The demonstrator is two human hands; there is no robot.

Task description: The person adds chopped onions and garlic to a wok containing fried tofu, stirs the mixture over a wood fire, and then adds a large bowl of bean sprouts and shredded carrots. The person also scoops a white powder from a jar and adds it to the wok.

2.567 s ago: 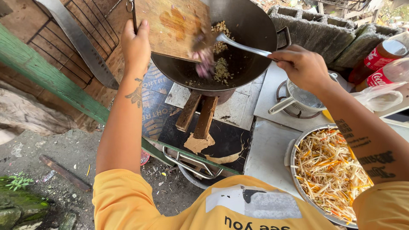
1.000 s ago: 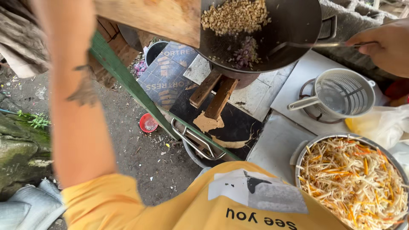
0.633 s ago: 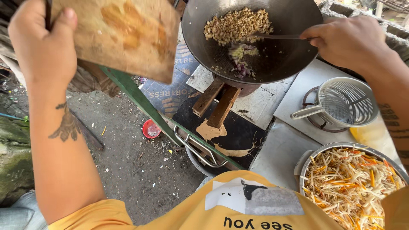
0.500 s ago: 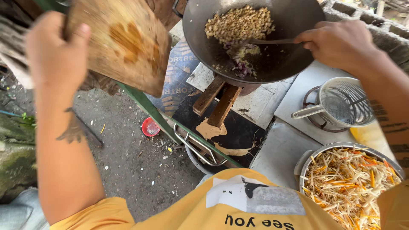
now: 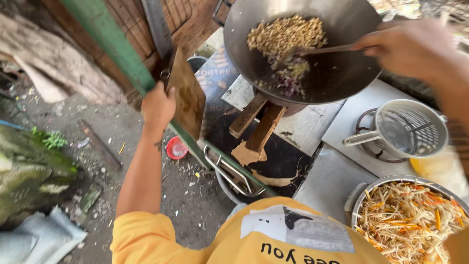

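Observation:
My left hand (image 5: 157, 106) grips a wooden cutting board (image 5: 188, 98) by its edge, holding it on edge, low and to the left of a dark wok (image 5: 342, 73). The wok holds browned crumbly bits (image 5: 286, 34) and chopped purple onion (image 5: 289, 84). My right hand (image 5: 408, 49) holds a metal spatula (image 5: 327, 49) whose blade rests in the wok's food. The wok sits over firewood sticks (image 5: 256, 122).
A metal strainer with a handle (image 5: 408, 128) rests on a burner ring at right. A steel bowl of shredded vegetables (image 5: 413, 220) sits at lower right. A green wooden rail (image 5: 112, 49) runs diagonally. A small red lid (image 5: 176, 147) lies on the dirt ground.
My left hand has carried the cutting board down and away from the wok's rim toward the left. My right hand keeps stirring with the spatula.

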